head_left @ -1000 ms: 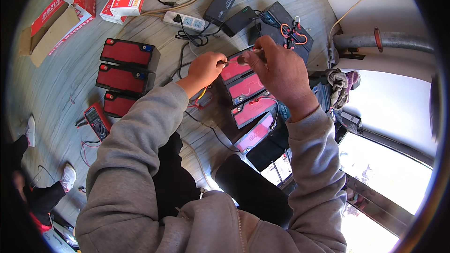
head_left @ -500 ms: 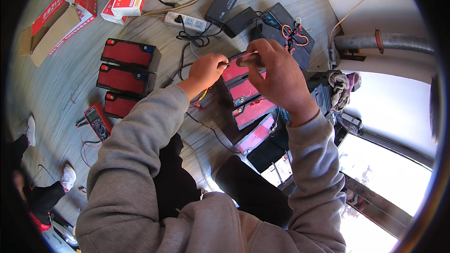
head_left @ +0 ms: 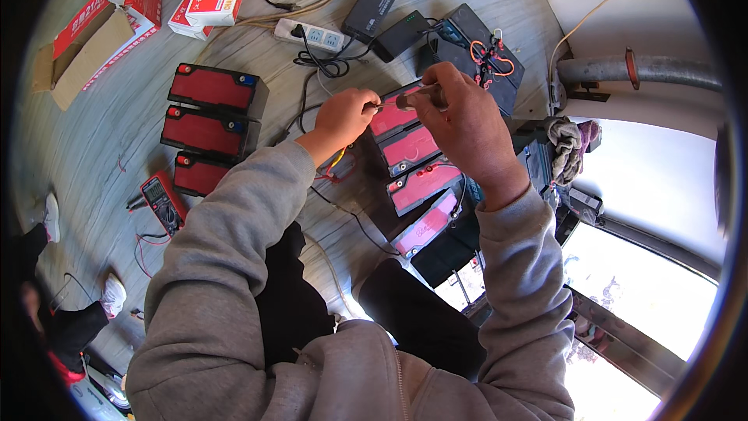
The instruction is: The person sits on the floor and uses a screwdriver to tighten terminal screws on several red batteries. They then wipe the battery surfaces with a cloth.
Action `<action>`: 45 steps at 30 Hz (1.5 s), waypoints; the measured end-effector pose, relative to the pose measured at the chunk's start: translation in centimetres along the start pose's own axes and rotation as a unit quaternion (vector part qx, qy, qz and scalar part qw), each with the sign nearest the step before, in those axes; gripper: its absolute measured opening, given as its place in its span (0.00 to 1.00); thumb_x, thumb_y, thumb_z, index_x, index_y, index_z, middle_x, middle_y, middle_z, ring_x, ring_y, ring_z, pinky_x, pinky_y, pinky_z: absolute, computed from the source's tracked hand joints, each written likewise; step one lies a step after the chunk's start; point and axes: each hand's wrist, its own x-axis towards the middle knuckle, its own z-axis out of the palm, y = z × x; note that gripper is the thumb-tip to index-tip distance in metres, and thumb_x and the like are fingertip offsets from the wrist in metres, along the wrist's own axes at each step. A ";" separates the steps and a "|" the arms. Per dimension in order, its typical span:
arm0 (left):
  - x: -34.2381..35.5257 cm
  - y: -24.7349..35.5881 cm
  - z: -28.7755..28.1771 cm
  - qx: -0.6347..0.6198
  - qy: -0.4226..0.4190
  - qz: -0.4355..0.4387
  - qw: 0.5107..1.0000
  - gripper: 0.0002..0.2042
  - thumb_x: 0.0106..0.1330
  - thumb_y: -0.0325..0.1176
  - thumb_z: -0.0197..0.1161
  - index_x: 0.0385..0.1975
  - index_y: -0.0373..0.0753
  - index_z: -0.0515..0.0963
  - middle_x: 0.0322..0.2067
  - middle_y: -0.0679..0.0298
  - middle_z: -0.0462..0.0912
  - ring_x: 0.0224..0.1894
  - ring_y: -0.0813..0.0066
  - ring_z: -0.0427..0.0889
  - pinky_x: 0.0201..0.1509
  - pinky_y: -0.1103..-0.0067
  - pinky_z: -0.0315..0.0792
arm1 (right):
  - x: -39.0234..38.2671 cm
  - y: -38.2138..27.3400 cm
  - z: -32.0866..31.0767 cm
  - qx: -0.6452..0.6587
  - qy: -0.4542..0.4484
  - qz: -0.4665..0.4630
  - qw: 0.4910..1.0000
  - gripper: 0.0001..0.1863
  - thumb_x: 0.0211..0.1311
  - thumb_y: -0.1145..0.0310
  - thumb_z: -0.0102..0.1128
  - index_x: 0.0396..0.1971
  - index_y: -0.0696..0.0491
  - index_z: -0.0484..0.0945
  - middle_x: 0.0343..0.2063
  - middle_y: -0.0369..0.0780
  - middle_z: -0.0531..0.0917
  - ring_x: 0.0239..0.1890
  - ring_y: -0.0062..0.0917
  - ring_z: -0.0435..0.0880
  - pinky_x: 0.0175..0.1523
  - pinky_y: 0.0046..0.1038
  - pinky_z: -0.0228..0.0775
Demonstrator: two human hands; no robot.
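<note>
My right hand (head_left: 475,129) is closed round the handle of a screwdriver (head_left: 423,98), whose thin shaft points left. At the shaft's tip, the fingers of my left hand (head_left: 343,121) are pinched together; what they hold there is too small to make out. Both hands are over the far end of a row of batteries with red tops. In that row are a far battery (head_left: 395,119), partly hidden by my hands, a second battery (head_left: 411,148), a third battery (head_left: 423,189) with a red wire, and a near, tilted battery (head_left: 427,224).
Left of my arm stand several red-topped batteries (head_left: 206,131) and a red multimeter (head_left: 162,201). Beyond my hands lie a power strip (head_left: 321,36), a black charger (head_left: 370,11) and dark batteries with orange wires (head_left: 458,58). An open carton (head_left: 97,39) is far left. Another person's shoe (head_left: 114,295) shows.
The fingers of my right hand have shifted round the screwdriver handle, and the hand has turned slightly to the right. My left hand has stayed in place.
</note>
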 end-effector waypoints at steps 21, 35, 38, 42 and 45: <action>0.6 -1.1 -0.7 -0.491 -0.028 -0.179 0.852 0.10 0.64 0.38 0.58 0.31 0.38 0.78 0.25 0.66 0.77 0.26 0.75 0.76 0.28 0.77 0.69 | -0.7 4.7 -3.9 0.023 0.196 0.076 0.977 0.11 0.58 0.75 0.61 0.41 0.57 0.75 0.31 0.40 0.84 0.33 0.21 0.83 0.40 0.24 0.74; 0.2 -1.9 -0.9 -0.445 -0.020 -0.208 0.871 0.13 0.71 0.42 0.56 0.31 0.40 0.77 0.20 0.75 0.65 0.21 0.86 0.61 0.23 0.84 0.56 | 0.0 7.0 -2.7 -0.024 0.215 0.075 0.973 0.11 0.57 0.74 0.62 0.40 0.57 0.75 0.29 0.43 0.85 0.31 0.27 0.85 0.39 0.27 0.76; 0.2 -2.1 -0.7 -0.426 -0.015 -0.198 0.883 0.12 0.72 0.42 0.55 0.32 0.41 0.76 0.19 0.76 0.63 0.19 0.88 0.58 0.22 0.84 0.55 | 0.2 7.0 -2.7 -0.039 0.213 0.065 0.974 0.12 0.57 0.74 0.62 0.40 0.58 0.75 0.29 0.44 0.85 0.33 0.28 0.86 0.39 0.28 0.77; 0.2 -2.4 -0.5 -0.414 -0.007 -0.204 0.887 0.11 0.72 0.41 0.56 0.33 0.41 0.76 0.18 0.77 0.62 0.18 0.89 0.57 0.21 0.85 0.54 | 0.2 6.7 -2.7 -0.028 0.204 0.076 0.976 0.11 0.58 0.73 0.61 0.39 0.59 0.75 0.31 0.46 0.84 0.34 0.31 0.87 0.40 0.29 0.77; 0.1 -2.6 -0.2 -0.404 0.000 -0.199 0.893 0.11 0.71 0.41 0.57 0.33 0.41 0.76 0.18 0.77 0.63 0.19 0.89 0.58 0.21 0.85 0.55 | 0.2 6.5 -2.7 -0.007 0.185 0.093 0.978 0.10 0.60 0.72 0.61 0.39 0.60 0.74 0.33 0.48 0.84 0.35 0.33 0.87 0.40 0.30 0.78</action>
